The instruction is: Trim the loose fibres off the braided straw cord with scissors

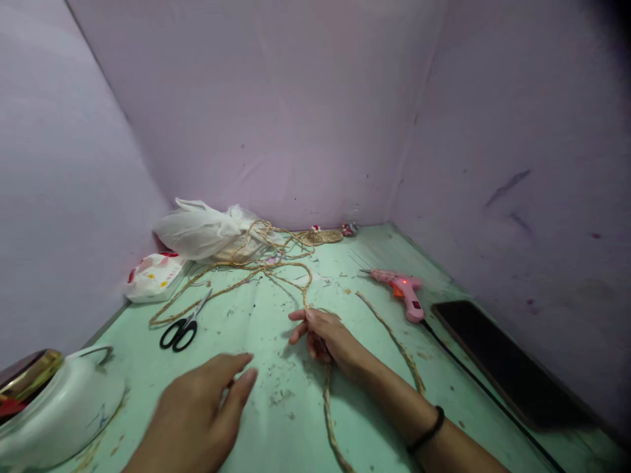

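My right hand [323,335] is closed around a tan braided rope [332,410] over the middle of the green table. One end of the rope runs toward my body, and the other loops away to a loose tangle at the back. My left hand [200,407] hovers at the lower left with nothing in it, thumb and forefinger a little apart. Its other fingers are hidden behind the hand. Black-handled scissors [185,327] lie beyond it, blades pointing away. To the right of my right hand lies a separate piece of rope [394,338].
A pink glue gun [405,289] with a lit red light rests at right, its black cord running forward past a dark phone-like slab [497,361]. A white bag [202,230] and a tissue pack [155,276] stand at back left. A white pot [73,401] sits at near left. Walls enclose three sides.
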`<state>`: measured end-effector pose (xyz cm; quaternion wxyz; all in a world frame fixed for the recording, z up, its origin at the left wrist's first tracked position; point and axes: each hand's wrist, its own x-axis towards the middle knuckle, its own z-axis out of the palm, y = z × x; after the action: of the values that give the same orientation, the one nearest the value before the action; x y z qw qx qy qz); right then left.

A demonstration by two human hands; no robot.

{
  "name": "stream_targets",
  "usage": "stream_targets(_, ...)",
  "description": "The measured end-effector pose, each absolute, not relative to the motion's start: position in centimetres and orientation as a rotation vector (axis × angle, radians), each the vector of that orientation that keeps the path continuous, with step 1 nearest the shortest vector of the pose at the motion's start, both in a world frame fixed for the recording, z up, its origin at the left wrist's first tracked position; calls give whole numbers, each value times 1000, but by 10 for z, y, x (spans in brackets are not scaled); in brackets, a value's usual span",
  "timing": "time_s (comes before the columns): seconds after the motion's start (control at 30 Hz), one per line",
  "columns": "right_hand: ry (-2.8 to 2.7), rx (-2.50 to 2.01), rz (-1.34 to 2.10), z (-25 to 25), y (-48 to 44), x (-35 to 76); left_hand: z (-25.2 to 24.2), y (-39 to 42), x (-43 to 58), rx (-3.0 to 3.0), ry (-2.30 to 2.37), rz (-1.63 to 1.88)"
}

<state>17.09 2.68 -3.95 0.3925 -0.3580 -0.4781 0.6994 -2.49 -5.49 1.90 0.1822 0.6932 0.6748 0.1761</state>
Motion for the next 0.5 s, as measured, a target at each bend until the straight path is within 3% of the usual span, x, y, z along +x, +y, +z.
stream_targets(0.23,-1171,-855,1918,-41,15,157,4,29,36,860,1140,772)
stream_targets(0.5,-1063,-755,2171,-48,8,152,-6,58,11,701,1167,1171)
